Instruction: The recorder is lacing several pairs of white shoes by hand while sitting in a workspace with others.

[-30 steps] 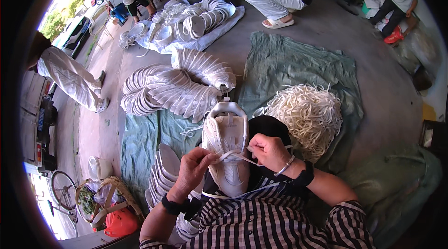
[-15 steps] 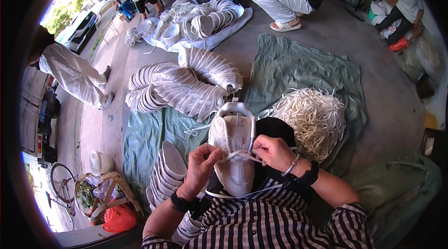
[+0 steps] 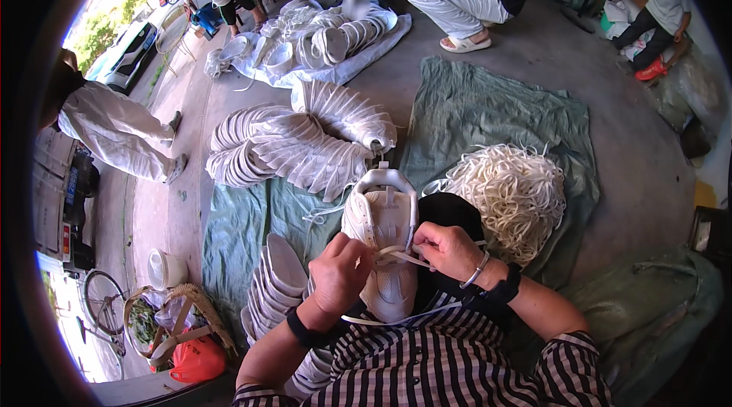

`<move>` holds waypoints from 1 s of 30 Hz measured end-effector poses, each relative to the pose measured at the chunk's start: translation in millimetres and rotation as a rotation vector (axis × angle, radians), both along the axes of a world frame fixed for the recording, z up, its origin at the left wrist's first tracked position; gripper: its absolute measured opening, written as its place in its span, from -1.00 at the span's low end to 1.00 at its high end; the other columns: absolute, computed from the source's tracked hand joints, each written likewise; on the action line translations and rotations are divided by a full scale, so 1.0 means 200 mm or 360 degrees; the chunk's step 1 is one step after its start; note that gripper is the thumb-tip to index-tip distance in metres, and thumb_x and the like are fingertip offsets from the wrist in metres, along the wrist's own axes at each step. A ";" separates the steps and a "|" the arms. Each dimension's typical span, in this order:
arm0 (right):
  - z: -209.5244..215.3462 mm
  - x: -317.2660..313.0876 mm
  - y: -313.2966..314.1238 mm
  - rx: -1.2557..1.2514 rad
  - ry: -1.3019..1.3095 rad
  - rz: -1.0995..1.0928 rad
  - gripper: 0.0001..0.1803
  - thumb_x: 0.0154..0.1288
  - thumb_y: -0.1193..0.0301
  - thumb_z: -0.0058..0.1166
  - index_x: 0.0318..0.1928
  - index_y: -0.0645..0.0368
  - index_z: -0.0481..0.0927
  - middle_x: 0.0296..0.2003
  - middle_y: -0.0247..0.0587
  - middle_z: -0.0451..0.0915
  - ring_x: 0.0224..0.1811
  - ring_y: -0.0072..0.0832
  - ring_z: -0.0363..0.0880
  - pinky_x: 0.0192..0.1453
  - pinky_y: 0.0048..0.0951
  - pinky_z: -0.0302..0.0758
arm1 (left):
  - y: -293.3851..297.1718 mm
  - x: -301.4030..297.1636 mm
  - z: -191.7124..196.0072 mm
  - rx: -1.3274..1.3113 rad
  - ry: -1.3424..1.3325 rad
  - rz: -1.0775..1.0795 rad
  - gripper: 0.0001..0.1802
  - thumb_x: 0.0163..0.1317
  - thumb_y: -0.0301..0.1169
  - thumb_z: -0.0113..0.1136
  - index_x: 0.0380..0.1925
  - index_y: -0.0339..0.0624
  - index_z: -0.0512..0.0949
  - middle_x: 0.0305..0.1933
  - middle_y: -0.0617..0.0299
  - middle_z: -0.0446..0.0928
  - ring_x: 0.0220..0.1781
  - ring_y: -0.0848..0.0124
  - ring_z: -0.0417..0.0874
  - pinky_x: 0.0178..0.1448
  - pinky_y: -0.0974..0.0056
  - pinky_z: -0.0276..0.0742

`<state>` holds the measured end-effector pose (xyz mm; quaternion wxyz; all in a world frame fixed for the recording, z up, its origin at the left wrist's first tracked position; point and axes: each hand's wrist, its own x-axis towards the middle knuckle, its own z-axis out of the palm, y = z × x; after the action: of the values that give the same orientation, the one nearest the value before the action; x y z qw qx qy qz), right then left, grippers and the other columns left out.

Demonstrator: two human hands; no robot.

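Left hand (image 3: 341, 276) and right hand (image 3: 450, 252) each have fingers clamped on white lace (image 3: 393, 255) over white shoe (image 3: 387, 212), its toe toward striped shirt (image 3: 415, 369) (presumably so 2 hands reach it evenly), lace pile (image 3: 509, 197) near the right one, likely for quick grabbing.

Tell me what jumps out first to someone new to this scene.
First, the off-white mesh shoe upper at the lower middle, where the left hand and right hand hold a flat white lace. Next, the tangled heap of cream-coloured laces on the crumpled green sheet, to its right. Beyond, toward the left, curve rows of nested white shoe uppers.
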<state>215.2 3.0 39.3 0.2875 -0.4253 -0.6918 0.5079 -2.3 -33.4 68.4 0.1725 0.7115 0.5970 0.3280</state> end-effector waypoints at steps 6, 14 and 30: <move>0.13 -0.01 0.05 0.0963 -0.0559 -0.0060 -0.92 0.03 0.49 0.10 -0.41 0.15 0.49 -0.39 -0.23 0.53 -0.37 -0.40 0.58 -0.38 -0.42 0.46 | 0.14 -0.06 0.18 0.0296 0.0654 -0.0493 -0.66 -0.18 -0.38 0.35 -0.30 -0.03 0.55 -0.03 0.21 0.41 0.10 0.15 0.35 0.11 0.10 0.36; 0.21 -0.06 0.20 0.1653 -0.0883 0.0652 -0.95 -0.09 0.41 0.05 -0.57 0.07 0.47 -0.44 -0.32 0.37 -0.33 -0.44 0.42 -0.27 -0.43 0.39 | 0.41 -0.11 0.28 0.0013 0.1031 -0.1336 -0.67 -0.11 -0.32 0.32 -0.27 -0.07 0.54 -0.23 0.30 0.49 -0.10 0.29 0.48 0.07 0.17 0.41; 0.15 -0.17 0.20 0.0694 -0.1133 0.0619 -0.77 0.03 0.47 0.06 -0.26 0.28 0.60 -0.16 -0.04 0.46 0.00 -0.16 0.47 0.00 -0.23 0.46 | 0.34 -0.07 0.07 -0.0154 -0.0235 -0.0969 -0.77 0.25 -0.33 0.09 -0.21 -0.25 0.54 -0.28 0.01 0.45 -0.18 0.13 0.50 -0.04 0.11 0.41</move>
<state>181.7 42.3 68.6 0.0141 -0.3649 -0.9052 0.2173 -16.8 35.4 83.4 0.3392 0.8228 0.3573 0.2834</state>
